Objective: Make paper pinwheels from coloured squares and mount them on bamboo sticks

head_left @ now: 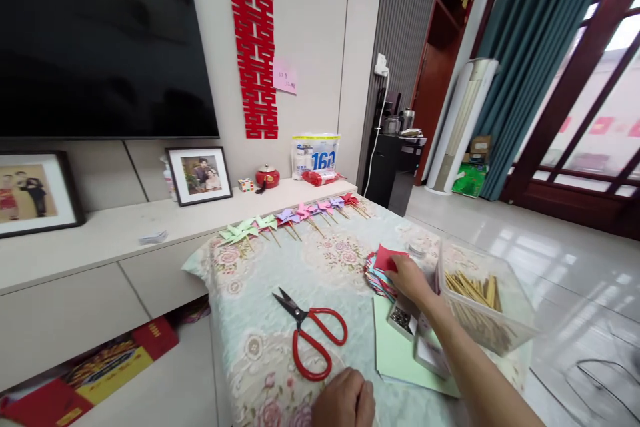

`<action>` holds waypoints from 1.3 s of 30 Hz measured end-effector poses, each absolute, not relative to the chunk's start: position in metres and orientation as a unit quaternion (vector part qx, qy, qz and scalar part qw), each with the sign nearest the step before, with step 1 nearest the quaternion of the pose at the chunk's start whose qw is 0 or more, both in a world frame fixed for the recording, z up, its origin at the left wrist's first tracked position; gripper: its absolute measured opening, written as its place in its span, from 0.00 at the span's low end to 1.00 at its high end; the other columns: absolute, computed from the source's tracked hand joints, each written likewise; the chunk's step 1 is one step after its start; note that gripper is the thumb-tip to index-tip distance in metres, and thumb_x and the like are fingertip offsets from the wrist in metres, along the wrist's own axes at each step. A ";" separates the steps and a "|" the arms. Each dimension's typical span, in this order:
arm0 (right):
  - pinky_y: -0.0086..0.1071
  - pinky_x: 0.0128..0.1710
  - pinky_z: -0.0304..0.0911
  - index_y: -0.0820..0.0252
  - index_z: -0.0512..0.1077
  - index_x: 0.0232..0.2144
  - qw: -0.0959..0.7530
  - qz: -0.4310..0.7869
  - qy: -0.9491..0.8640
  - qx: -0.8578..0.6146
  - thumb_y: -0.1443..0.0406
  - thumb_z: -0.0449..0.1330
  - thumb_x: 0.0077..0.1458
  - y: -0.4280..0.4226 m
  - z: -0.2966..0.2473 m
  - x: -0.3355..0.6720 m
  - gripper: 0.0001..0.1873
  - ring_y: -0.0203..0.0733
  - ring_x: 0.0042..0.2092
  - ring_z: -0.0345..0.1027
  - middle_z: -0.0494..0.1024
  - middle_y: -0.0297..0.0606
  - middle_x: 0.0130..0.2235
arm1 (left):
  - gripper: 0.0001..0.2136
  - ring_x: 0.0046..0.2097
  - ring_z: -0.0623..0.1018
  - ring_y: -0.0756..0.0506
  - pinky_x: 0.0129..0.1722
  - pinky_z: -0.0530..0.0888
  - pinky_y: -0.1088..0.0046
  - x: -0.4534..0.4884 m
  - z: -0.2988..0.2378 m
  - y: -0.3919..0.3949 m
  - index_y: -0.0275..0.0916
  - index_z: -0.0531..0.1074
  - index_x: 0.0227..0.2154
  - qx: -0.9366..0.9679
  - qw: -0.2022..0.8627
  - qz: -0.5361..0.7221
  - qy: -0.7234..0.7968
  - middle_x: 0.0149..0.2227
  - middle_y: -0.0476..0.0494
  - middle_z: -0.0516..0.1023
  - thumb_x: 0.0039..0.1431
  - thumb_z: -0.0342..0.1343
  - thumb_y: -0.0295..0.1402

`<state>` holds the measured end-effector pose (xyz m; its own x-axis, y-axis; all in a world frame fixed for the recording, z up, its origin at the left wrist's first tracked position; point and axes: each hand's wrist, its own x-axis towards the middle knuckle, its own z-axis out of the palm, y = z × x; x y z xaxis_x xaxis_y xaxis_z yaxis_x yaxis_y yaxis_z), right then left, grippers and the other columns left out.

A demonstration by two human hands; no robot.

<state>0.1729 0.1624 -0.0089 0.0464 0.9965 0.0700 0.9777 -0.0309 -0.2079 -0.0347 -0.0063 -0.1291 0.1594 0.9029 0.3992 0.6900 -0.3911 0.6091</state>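
Note:
My right hand reaches across the floral tablecloth and pinches a red paper square at the top of a stack of coloured paper squares. My left hand rests on the cloth near the front edge, fingers curled with nothing visible in them, just below the red-handled scissors. A light green sheet lies under my right forearm, with a small open box of metal bits on it.
A row of finished paper pinwheels lines the table's far edge. A clear plastic tub of wooden sticks stands at the right. Behind are a low cabinet with framed photos, a television and a tiled floor at right.

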 end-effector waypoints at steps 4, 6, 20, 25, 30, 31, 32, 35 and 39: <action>0.46 0.49 0.70 0.62 0.73 0.47 0.086 0.046 -0.681 -0.726 0.59 0.60 0.65 0.161 -0.008 0.172 0.14 0.46 0.49 0.73 0.77 0.41 0.49 | 0.17 0.26 0.74 0.47 0.29 0.64 0.70 -0.036 -0.125 -0.008 0.43 0.66 0.23 0.751 0.150 0.370 0.526 0.23 0.45 0.75 0.67 0.41 0.33; 0.46 0.49 0.70 0.62 0.73 0.47 0.079 0.051 -0.681 -0.726 0.59 0.60 0.65 0.161 -0.007 0.172 0.14 0.46 0.48 0.73 0.77 0.41 0.49 | 0.17 0.26 0.74 0.47 0.29 0.64 0.70 -0.036 -0.123 -0.010 0.43 0.66 0.23 0.746 0.157 0.374 0.528 0.23 0.45 0.75 0.68 0.41 0.34; 0.44 0.47 0.72 0.62 0.72 0.50 0.071 0.078 -0.677 -0.728 0.59 0.60 0.65 0.165 -0.001 0.176 0.15 0.45 0.47 0.74 0.76 0.42 0.50 | 0.16 0.24 0.72 0.47 0.28 0.61 0.70 -0.034 -0.124 -0.011 0.43 0.64 0.22 0.739 0.158 0.392 0.524 0.22 0.47 0.73 0.66 0.43 0.33; 0.44 0.47 0.72 0.61 0.72 0.51 0.058 0.058 -0.673 -0.735 0.60 0.60 0.66 0.167 -0.002 0.177 0.15 0.45 0.48 0.74 0.76 0.42 0.51 | 0.15 0.24 0.72 0.47 0.28 0.61 0.70 -0.034 -0.125 -0.010 0.43 0.65 0.23 0.741 0.155 0.395 0.521 0.22 0.47 0.73 0.66 0.43 0.32; 0.44 0.48 0.72 0.61 0.72 0.51 0.055 0.015 -0.661 -0.748 0.60 0.60 0.65 0.167 -0.005 0.172 0.15 0.45 0.48 0.74 0.76 0.42 0.51 | 0.14 0.24 0.72 0.47 0.28 0.62 0.70 -0.034 -0.125 -0.009 0.43 0.66 0.23 0.749 0.137 0.390 0.517 0.22 0.47 0.73 0.65 0.44 0.31; 0.44 0.47 0.72 0.61 0.72 0.50 0.056 0.005 -0.658 -0.751 0.60 0.60 0.65 0.167 -0.006 0.171 0.14 0.45 0.48 0.74 0.76 0.42 0.51 | 0.14 0.24 0.72 0.47 0.28 0.62 0.70 -0.034 -0.125 -0.009 0.43 0.66 0.23 0.752 0.130 0.389 0.517 0.22 0.48 0.73 0.65 0.45 0.31; 0.44 0.47 0.72 0.61 0.73 0.49 0.058 -0.006 -0.654 -0.754 0.60 0.60 0.65 0.168 -0.006 0.170 0.14 0.45 0.47 0.74 0.77 0.42 0.50 | 0.14 0.24 0.73 0.47 0.28 0.62 0.70 -0.034 -0.125 -0.009 0.43 0.66 0.23 0.753 0.125 0.387 0.517 0.22 0.48 0.73 0.65 0.45 0.30; 0.43 0.46 0.72 0.62 0.74 0.46 0.072 -0.045 -0.642 -0.762 0.59 0.60 0.66 0.168 -0.006 0.169 0.13 0.43 0.45 0.75 0.78 0.40 0.47 | 0.15 0.24 0.73 0.48 0.28 0.62 0.71 -0.034 -0.123 -0.010 0.43 0.65 0.22 0.755 0.114 0.382 0.521 0.22 0.48 0.74 0.65 0.44 0.29; 0.38 0.42 0.68 0.65 0.75 0.41 0.115 -0.103 -0.631 -0.760 0.65 0.56 0.67 0.167 -0.003 0.171 0.10 0.44 0.41 0.75 0.80 0.43 0.40 | 0.14 0.24 0.72 0.48 0.27 0.62 0.71 -0.034 -0.118 -0.011 0.42 0.65 0.22 0.760 0.098 0.382 0.516 0.22 0.48 0.73 0.64 0.44 0.28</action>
<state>0.1714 0.1671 -0.0028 0.1812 0.9361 0.3014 0.9834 -0.1762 -0.0439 -0.0344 -0.0106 -0.1181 0.1746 0.8602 0.4792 0.7096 -0.4473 0.5444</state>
